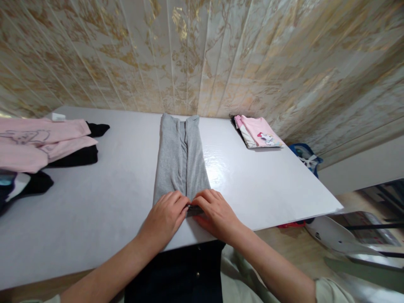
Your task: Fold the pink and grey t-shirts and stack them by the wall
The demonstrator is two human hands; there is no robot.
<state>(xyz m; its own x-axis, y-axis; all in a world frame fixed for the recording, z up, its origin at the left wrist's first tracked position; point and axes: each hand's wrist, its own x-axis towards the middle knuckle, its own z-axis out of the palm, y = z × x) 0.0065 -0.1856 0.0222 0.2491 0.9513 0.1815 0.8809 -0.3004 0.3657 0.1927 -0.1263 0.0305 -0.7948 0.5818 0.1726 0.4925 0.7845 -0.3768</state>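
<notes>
A grey garment [172, 155], its sides turned in to a narrow strip, lies lengthwise on the white table [126, 202]. Its far end reaches close to the wall. At its near end my left hand [167, 216] and my right hand [214, 212] sit almost fingertip to fingertip. Fingers and thumbs of both hands are closed on the garment's near edge, where a darker strip shows between them. Most of that edge is hidden under my hands.
Folded clothes with a pink shirt [257, 128] on top lie at the table's far right. Pink and black clothes [63, 139] are spread at the left. A patterned curtain [189, 54] hangs behind the table. A white chair [334, 235] stands past the right edge.
</notes>
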